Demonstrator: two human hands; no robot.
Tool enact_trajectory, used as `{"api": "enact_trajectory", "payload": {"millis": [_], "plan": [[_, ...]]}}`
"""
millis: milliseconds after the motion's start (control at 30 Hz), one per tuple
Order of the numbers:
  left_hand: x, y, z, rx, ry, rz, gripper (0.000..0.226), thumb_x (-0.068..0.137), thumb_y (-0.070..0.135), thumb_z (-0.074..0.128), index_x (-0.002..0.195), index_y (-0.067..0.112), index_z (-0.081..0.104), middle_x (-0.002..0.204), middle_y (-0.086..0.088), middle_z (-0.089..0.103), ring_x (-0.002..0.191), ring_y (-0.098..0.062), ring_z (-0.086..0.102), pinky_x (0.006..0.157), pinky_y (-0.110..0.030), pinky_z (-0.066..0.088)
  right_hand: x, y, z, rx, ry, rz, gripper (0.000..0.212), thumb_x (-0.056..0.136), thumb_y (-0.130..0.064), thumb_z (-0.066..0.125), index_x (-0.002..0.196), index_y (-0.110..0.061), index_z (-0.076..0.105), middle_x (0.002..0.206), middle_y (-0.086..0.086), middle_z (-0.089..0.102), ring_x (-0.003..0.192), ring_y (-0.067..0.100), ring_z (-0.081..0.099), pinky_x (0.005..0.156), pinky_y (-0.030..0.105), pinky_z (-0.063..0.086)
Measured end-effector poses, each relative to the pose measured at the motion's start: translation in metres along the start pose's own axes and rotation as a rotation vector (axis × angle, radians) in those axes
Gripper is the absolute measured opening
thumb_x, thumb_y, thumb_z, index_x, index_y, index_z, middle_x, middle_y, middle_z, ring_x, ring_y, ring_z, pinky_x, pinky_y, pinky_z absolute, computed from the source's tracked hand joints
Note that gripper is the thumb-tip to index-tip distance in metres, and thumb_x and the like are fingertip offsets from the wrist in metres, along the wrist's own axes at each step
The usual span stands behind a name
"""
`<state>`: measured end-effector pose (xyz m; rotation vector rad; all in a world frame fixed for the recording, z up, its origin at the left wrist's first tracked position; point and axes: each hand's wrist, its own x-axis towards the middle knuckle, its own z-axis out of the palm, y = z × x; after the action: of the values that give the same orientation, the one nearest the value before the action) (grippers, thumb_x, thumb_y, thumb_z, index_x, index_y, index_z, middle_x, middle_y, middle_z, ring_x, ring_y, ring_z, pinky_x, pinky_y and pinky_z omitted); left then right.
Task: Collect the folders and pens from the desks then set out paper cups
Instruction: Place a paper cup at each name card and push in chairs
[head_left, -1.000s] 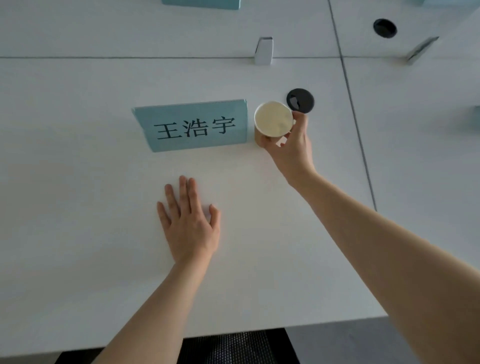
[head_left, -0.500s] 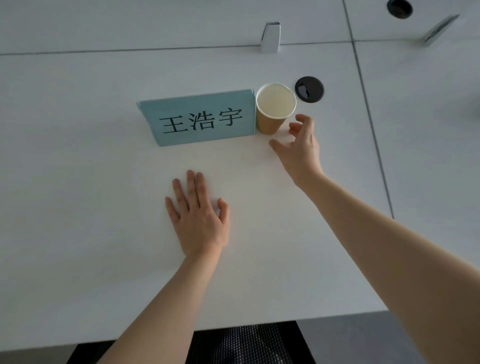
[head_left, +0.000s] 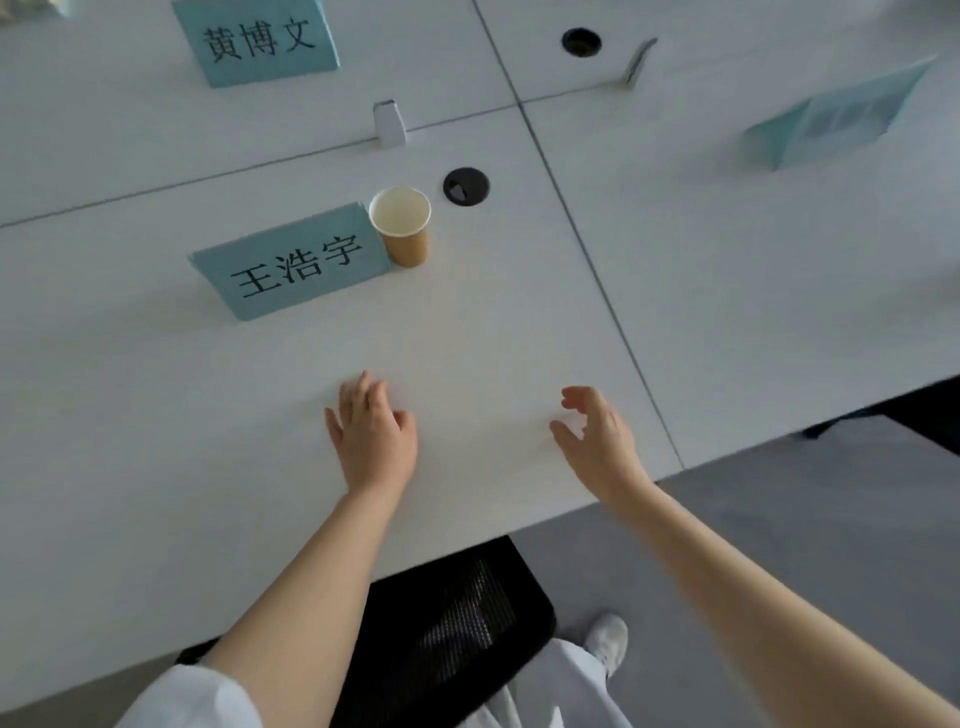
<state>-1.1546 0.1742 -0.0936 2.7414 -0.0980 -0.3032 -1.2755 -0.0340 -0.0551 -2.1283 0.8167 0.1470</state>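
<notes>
a white desk (head_left: 156, 441) carries a teal name card (head_left: 291, 265) near its far edge, a round black cable hole (head_left: 466, 186) toward its far right corner. a black mesh chair (head_left: 441, 623) sits under its near edge.

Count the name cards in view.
3. One beside the cup; one on the far desk at top; one, blurred, at right. Others may lie out of frame.

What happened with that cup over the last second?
The right hand set the paper cup down beside the name card, let go and drew back to the desk's near edge, open and empty. The left hand stayed on the desk, the cup upright.
</notes>
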Motion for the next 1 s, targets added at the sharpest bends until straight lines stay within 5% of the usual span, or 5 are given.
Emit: {"api": "enact_trajectory", "payload": {"millis": [200,367,600,1000], "plan": [[-0.093,0.09,0.041,-0.098,0.018,0.267,0.036,0.079,0.001,0.062,0.115,-0.001,0.065,0.116,-0.02,0.068,0.12,-0.038,0.055,0.104,-0.048,0.041,-0.055,0.076,-0.074,0.109,0.06,0.094,0.033,0.093,-0.018,0.053,0.126,-0.019,0.05,0.121,-0.005,0.058,0.104,0.017,0.058,0.088,0.03,0.048],[-0.178,0.186,0.072,-0.202,-0.01,0.299,0.033,0.083,0.004,0.059,0.116,0.003,0.064,0.11,-0.015,0.069,0.113,-0.034,0.056,0.099,-0.042,0.045,-0.093,0.151,-0.151,0.138,0.157,0.078,0.031,0.089,-0.011,0.057,0.12,-0.014,0.055,0.114,0.0,0.063,0.105,0.023,0.062,0.093,0.041,0.05],[-0.267,0.306,0.126,-0.307,-0.097,0.384,0.032,0.087,0.009,0.056,0.117,0.006,0.064,0.11,-0.01,0.068,0.112,-0.028,0.056,0.097,-0.039,0.045,-0.129,0.232,-0.263,0.206,0.288,0.105,0.03,0.091,-0.005,0.054,0.12,-0.012,0.055,0.112,0.0,0.061,0.101,0.015,0.061,0.087,0.029,0.048],[-0.233,0.439,0.168,-0.286,-0.164,0.462,0.034,0.091,0.011,0.052,0.124,0.009,0.059,0.118,-0.006,0.065,0.119,-0.024,0.049,0.1,-0.037,0.042,-0.038,0.263,-0.378,0.237,0.319,0.088,0.032,0.092,-0.013,0.053,0.123,-0.02,0.052,0.109,-0.006,0.062,0.104,0.014,0.06,0.092,0.032,0.05]]}}
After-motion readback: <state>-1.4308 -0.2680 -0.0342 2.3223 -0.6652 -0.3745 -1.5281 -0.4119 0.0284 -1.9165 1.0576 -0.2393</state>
